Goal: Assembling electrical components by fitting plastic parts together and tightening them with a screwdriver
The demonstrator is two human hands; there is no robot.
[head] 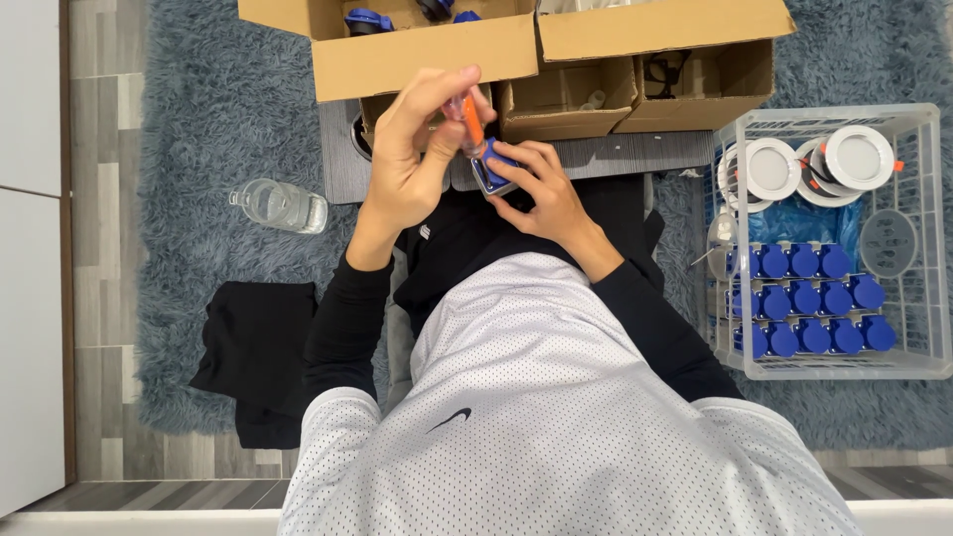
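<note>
In the head view, a small blue square part (pixel 493 166) sits just above the middle of the frame, pinched in the curled fingers of the right hand (pixel 541 194). Touching it from the upper left, the left hand (pixel 412 149) closes its fingertips around an orange-handled screwdriver (pixel 471 121) tilted down onto the part. Cardboard boxes (pixel 516 60) lie above; a clear crate (pixel 829 243) of blue parts stands at right.

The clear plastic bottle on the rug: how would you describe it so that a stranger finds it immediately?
Start at the grey shaggy rug, on the side of the person's left hand. The clear plastic bottle lies on its side there, above a black cloth. It is the only see-through thing lying alone on the rug.
</note>
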